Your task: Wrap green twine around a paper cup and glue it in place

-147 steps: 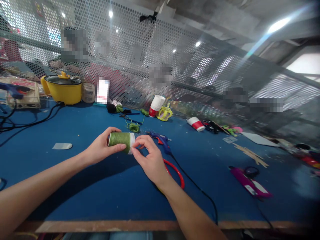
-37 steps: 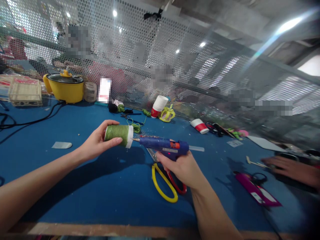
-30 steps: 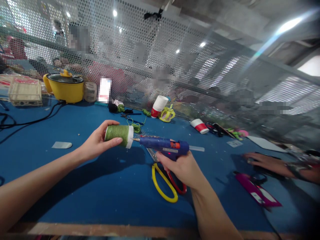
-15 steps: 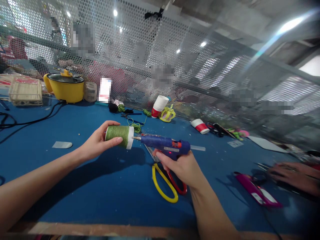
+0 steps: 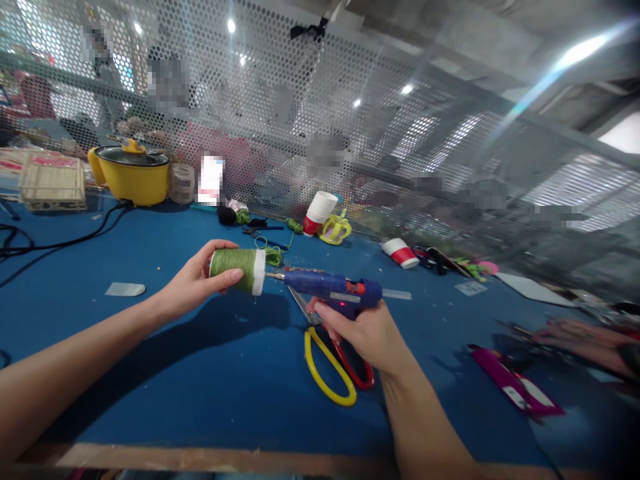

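Head cam looking down at a blue desk (image 5: pixel 150 373): the left hand (image 5: pixel 193 287) has its fingers wrapped around a cup wound in green cord (image 5: pixel 237 270), held on its side up off the desk with the bare white end facing right. The right hand (image 5: pixel 363 333) is closed around the grip of a blue glue gun (image 5: pixel 333 290), index finger up by the trigger, and the metal nozzle points left, sitting just beside the cup's white end; can't tell if it's actually touching. Right under the gun on the desk there's a pair of scissors (image 5: pixel 330 363) with one yellow and one red handle loop. Further back: a loose tangle of green cord (image 5: pixel 271 254), a white and red paper cup (image 5: pixel 316 212) standing, another one (image 5: pixel 400 253) lying on its side, and a yellow pot (image 5: pixel 133 175) with a black cable running off it at the far left. A pink tool (image 5: pixel 507 387) lies off to the right, and another person's hand (image 5: pixel 583 337), blurred, rests near the right edge. A perforated metal screen (image 5: pixel 300 100) runs behind it all.
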Action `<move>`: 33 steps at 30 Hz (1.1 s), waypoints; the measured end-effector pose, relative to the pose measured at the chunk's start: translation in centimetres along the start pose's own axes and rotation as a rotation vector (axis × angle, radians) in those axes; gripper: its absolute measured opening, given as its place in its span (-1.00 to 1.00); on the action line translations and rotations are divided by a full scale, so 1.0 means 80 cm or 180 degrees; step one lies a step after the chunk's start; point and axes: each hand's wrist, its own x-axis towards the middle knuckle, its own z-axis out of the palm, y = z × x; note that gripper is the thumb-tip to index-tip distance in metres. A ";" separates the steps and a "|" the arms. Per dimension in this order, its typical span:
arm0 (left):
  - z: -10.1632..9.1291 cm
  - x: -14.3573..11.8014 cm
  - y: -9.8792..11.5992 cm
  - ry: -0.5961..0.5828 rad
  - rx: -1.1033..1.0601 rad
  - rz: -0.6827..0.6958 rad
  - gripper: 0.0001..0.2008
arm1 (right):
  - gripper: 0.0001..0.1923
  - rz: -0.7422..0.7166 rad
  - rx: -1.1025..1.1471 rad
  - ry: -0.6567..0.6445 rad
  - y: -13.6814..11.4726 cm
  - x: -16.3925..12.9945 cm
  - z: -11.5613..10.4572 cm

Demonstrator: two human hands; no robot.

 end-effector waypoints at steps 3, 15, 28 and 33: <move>0.000 0.000 -0.001 0.0002 -0.0083 -0.0016 -0.57 | -0.79 -0.0137 0.0139 -0.0004 0.002 0.001 0.000; 0.004 -0.003 0.006 -0.0081 -0.0111 -0.0040 -0.58 | -0.79 -0.0020 0.0497 -0.0527 0.010 0.003 0.007; 0.003 -0.003 0.005 -0.0114 0.0005 0.0007 -0.60 | -0.74 0.0090 0.0431 -0.0531 0.011 0.004 0.008; 0.003 -0.003 0.005 -0.0094 0.0058 0.0001 -0.60 | -0.73 0.0131 0.0465 -0.0479 0.010 0.003 0.009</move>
